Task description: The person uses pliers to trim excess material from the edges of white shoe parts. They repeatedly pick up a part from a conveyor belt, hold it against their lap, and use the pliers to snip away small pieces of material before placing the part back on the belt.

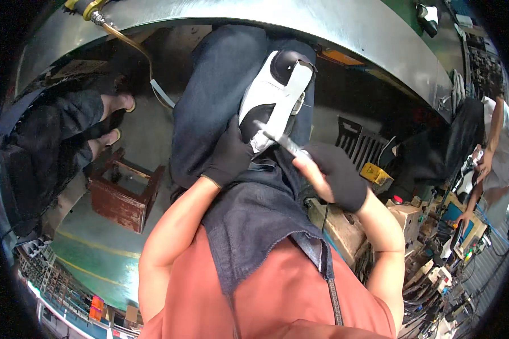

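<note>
A black-and-white shoe [258, 93] rests on my lap, tilted across my thighs. A white strip [291, 93] runs lengthwise over it, and a small buckle shows at its right side. My left hand [230, 152], in a black glove, is wrapped around the near end of the shoe. In my right hand [336, 172], also gloved in black but with the thumb bare, is a slim silvery metal tool [285, 142]. Its tip is over the near end of the white strip; blur hides its exact kind and whether it touches.
A metal workbench [345, 22] curves across the far side, with a hose [131, 42] hanging at its left. A brown wooden stool [121, 195] and another person's legs [68, 116] are at left. Rightward are a yellow box [376, 176], machinery and a co-worker's arms [495, 127].
</note>
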{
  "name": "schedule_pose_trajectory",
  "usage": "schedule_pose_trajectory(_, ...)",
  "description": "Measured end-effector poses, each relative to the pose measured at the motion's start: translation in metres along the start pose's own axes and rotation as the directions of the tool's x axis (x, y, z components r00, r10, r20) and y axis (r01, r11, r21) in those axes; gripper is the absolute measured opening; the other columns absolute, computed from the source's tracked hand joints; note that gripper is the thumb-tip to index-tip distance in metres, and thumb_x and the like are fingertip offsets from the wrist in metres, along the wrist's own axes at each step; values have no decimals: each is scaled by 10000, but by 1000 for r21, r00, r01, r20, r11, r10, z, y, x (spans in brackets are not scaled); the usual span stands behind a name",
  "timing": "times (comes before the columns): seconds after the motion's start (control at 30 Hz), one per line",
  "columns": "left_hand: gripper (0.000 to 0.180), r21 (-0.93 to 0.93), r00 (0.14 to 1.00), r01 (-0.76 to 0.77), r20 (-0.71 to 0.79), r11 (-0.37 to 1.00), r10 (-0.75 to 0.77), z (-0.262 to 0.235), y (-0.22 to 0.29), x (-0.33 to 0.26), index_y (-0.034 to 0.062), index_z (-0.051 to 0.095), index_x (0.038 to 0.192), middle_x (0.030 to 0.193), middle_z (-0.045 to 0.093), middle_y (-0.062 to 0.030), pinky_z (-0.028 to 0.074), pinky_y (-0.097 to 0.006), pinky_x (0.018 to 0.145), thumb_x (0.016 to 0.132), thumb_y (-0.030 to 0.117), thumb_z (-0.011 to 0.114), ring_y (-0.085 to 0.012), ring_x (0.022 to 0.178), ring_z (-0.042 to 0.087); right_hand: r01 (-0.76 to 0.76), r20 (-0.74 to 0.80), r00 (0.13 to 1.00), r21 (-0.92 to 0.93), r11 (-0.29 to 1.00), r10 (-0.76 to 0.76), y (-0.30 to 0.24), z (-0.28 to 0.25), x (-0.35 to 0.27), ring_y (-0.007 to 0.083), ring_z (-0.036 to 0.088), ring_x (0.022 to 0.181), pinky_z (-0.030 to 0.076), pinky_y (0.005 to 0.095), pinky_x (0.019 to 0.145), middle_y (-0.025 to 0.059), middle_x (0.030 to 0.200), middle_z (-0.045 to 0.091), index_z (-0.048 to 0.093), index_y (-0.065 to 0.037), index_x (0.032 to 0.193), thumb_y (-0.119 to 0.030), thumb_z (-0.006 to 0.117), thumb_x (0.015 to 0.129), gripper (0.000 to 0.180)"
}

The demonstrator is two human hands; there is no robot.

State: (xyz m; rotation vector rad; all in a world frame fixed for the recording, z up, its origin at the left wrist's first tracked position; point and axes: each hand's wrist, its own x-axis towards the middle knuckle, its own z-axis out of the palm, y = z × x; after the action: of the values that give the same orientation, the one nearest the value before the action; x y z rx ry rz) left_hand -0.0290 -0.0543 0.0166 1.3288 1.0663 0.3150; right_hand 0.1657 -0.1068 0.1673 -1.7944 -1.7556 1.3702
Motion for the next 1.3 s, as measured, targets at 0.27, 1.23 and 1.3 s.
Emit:
schedule_pose_trajectory(0.27, 784, -31, 988, -136, 65, 990, 138, -11, 16, -17, -35, 297, 1330, 1271, 479, -236, 388, -369, 986, 740, 224, 743, -309, 1210, 470, 203, -214, 955, -42, 978, -207, 40, 38, -5, 361, 510, 614, 409, 376, 564, 215, 676, 514, 565, 8, 820, -204, 519, 913, 236)
schedule_pose_trajectory(1.23, 614, 443, 877, -404, -60, 800, 476, -15, 24, 10, -15, 444, 1310, 1243, 551, -190, 441, -330, 920, 804, 227, 694, -236, 1118, 559, -359, -51, 922, 259, 896, 384, 65, 15, -67, 190, 604, 729, 464, 304, 653, 73, 777, 599, 572, -1, 923, -380, 427, 964, 408)
schedule_pose_trajectory(1.3, 683, 270, 881, -462, 33, 844, 472, -25, 5, 6, -26, 376, 1359, 1251, 549, -199, 457, -337, 892, 829, 291, 669, -236, 1095, 580, -209, 79, 976, 77, 975, 203, 62, -13, -31, 244, 633, 776, 485, 328, 673, 117, 854, 649, 604, -6, 976, -372, 438, 949, 403)
